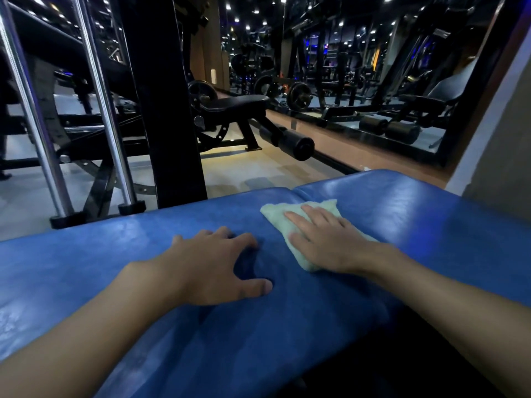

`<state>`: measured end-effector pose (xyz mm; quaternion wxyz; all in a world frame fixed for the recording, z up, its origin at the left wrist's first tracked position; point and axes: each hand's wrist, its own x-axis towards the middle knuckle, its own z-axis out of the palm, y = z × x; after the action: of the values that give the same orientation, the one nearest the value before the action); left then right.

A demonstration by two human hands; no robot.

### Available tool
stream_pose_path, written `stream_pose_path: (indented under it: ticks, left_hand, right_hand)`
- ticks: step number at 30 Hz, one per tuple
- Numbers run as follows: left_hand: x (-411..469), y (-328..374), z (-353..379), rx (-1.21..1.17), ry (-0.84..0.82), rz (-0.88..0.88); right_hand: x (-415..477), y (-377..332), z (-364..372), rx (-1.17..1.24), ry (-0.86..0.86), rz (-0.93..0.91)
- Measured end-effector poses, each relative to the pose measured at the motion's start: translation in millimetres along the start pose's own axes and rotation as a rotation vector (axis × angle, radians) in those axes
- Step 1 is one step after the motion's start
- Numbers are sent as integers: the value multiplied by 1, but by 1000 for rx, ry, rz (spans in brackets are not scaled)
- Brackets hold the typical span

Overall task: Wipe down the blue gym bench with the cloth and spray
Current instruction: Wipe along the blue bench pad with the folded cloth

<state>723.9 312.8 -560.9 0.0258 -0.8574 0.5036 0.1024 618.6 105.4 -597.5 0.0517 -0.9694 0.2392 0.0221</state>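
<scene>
While your right hand [324, 242] presses flat, fingers straight, on the pale green cloth [290, 216], your left hand [218, 268] braces spread-fingered, gripping nothing, on the blue padded vinyl bench [416, 214].

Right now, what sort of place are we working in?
A gym, most likely: weight plates, a black padded bench, and the blue bench under the right hand pressing the cloth.

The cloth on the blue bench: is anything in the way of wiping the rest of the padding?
Only the left hand, braced on the bench just left of the cloth. The right hand lies flat on it; nothing else sits on the padding.
</scene>
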Motion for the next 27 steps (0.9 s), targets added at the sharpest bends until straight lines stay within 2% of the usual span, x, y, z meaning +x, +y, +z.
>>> stream_pose_path:
  ticks: [6,11,15,23,27]
  left_hand:
    - [1,-3,5,-6,28,15]
    - [-2,-3,8,-16,48,13]
    - [-4,-4,10,-41,66,11]
    - [-11,-8,8,-37,130,3]
    - [-13,-14,7,-13,101,-34]
  right_hand:
    - [93,-16,-9,55,-23,34]
    - [108,-22,-11,72,-39,35]
    - [66,-15,-4,54,-50,18]
    - [-88,1,4,-106,-34,-64]
    - [-107,-1,8,-147,-28,-21]
